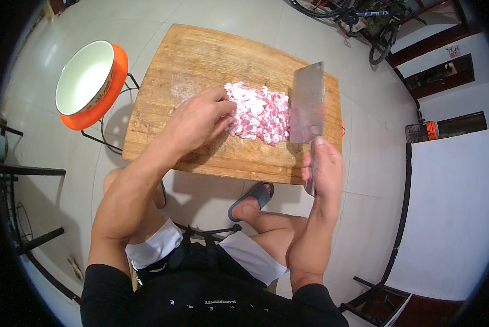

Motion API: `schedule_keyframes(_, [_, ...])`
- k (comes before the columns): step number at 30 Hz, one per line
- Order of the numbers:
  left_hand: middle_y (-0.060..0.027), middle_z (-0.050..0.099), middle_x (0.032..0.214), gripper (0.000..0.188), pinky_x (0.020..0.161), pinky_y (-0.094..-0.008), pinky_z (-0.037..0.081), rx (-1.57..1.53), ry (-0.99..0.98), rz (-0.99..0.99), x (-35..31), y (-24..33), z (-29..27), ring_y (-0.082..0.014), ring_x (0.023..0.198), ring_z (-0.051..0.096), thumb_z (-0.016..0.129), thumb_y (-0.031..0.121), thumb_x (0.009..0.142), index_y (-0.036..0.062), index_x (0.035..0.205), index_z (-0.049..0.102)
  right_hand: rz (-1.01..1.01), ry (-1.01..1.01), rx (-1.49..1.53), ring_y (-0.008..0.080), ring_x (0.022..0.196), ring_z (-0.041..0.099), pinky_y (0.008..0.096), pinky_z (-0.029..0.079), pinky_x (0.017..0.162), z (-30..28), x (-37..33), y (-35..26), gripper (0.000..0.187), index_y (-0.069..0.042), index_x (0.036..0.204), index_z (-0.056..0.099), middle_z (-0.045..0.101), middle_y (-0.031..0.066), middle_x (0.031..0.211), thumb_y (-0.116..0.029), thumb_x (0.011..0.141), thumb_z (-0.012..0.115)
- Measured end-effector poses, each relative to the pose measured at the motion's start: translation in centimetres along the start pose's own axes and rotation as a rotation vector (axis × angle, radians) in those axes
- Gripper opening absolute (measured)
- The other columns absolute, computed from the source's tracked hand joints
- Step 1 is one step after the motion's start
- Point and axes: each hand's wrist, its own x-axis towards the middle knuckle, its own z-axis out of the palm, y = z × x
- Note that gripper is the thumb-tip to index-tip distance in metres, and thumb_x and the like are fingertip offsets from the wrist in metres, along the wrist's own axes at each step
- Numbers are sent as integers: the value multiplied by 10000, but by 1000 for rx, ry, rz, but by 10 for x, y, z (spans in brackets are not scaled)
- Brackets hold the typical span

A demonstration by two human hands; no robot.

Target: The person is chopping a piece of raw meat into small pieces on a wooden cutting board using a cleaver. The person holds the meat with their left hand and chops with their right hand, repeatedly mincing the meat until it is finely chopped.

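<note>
A flat heap of diced pink and white meat (260, 114) lies on a thick wooden chopping board (201, 54). My left hand (201, 119) is at the heap's left edge, its bent fingers somewhat apart and touching the meat without gripping it. Some fingertips are hidden. My right hand (326, 163) is closed round the handle of a broad metal cleaver (308, 103). The blade stands at the right edge of the heap, over the board, with its broad side turned toward me and smears on its lower part.
Left of the board, a white-lined enamel bowl (85, 78) sits on an orange stool (116, 65) with dark metal legs. My slippered foot (252, 201) is below the board's near edge. A bicycle (353, 22) stands at the far right, and a white panel (451, 218) rises on the right.
</note>
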Motion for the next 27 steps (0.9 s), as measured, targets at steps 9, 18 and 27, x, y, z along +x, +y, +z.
schedule_keyframes(9, [-133, 688, 1225, 221, 947, -455, 576, -26, -21, 3, -2, 1, -1, -370, 1133, 685, 743, 87, 942, 33, 1156, 723, -20, 9, 17, 97, 463, 534, 269, 404, 431, 0, -5, -4, 410, -45, 946, 657, 599, 20, 668, -406, 1129, 590])
schedule_keyframes(18, [-145, 692, 1296, 286, 991, -437, 585, -36, -83, -62, -2, 1, -4, -362, 1175, 689, 751, 95, 954, 42, 1235, 741, 165, -34, -186, 128, 451, 570, 279, 442, 426, -1, 15, 13, 392, -30, 974, 643, 633, 55, 647, -403, 1093, 631])
schedule_keyframes(27, [-148, 688, 1335, 345, 1007, -434, 592, 1, -106, -62, 1, 8, -2, -351, 1176, 701, 763, 79, 940, 36, 1281, 742, 159, -235, 372, 116, 450, 532, 255, 433, 412, -2, 7, 26, 383, -21, 1124, 593, 599, 40, 693, -404, 1128, 589])
